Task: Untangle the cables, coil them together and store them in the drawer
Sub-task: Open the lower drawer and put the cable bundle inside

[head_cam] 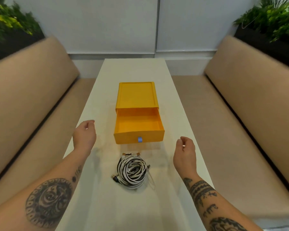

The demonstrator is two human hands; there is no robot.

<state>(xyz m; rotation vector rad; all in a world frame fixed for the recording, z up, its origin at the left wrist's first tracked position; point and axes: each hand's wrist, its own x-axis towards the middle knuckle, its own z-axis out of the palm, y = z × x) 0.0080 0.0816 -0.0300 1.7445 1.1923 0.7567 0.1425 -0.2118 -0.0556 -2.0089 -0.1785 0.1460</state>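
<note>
A tangled bundle of black and white cables [132, 171] lies on the white table [137, 205] in front of me. Just beyond it stands a yellow box [136, 95] with its drawer [138, 127] pulled out toward me; the drawer has a small blue handle and nothing inside. My left hand [84, 135] hovers left of the drawer, fingers loosely curled, holding nothing. My right hand [184, 155] hovers to the right of the cables, also loosely curled and holding nothing. Neither hand touches the cables or the drawer.
Beige padded benches [32, 100] run along both sides of the narrow table. Dark planters with green plants [273, 19] stand behind the bench backs. A pale wall closes the far end.
</note>
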